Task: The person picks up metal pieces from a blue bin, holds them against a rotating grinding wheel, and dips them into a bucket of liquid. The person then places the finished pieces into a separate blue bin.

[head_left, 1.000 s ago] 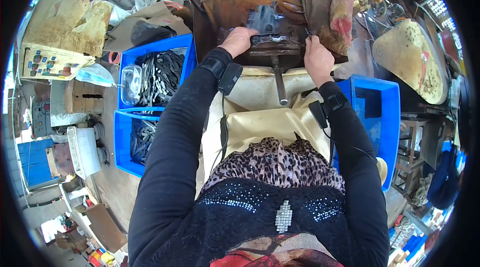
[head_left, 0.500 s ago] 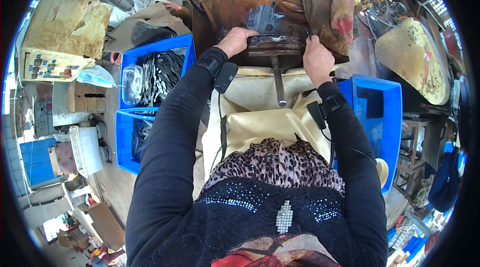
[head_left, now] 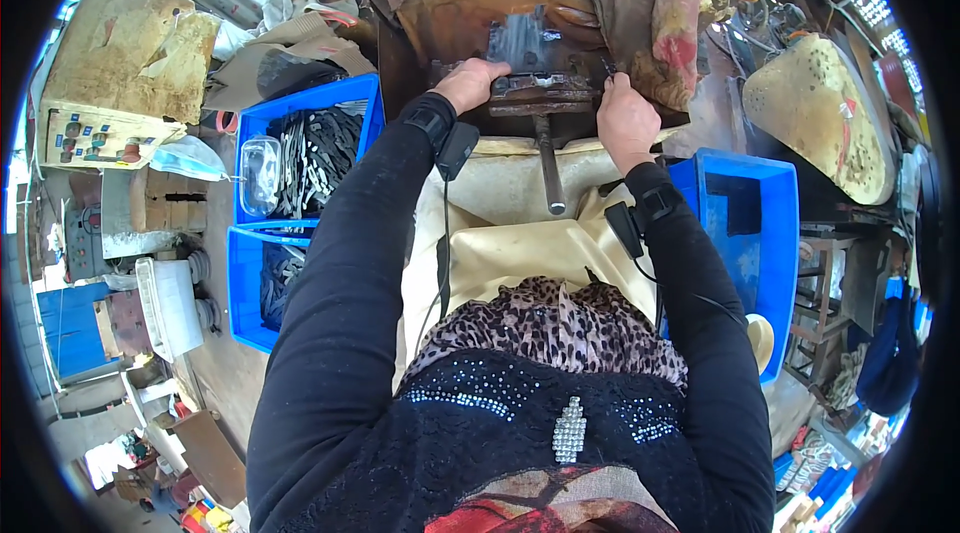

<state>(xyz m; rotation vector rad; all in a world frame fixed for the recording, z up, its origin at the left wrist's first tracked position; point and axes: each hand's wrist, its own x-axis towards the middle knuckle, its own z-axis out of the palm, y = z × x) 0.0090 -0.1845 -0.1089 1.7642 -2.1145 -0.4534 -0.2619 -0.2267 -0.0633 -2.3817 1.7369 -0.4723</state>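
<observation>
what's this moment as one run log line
left hand: beside metal fixture | right hand: at dark slim piece, grip unclear | person's left: blue bin, dark strips

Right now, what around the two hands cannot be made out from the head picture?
In the head view:
Left hand: most fingers hidden by its own back.
Dark piece at the right hand: too small to identify.
Lower left blue bin: right part covered by the left sleeve.

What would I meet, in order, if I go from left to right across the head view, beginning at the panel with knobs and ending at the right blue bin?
Panel with knobs → upper left blue bin → left hand → metal rod → right hand → right blue bin.
</observation>
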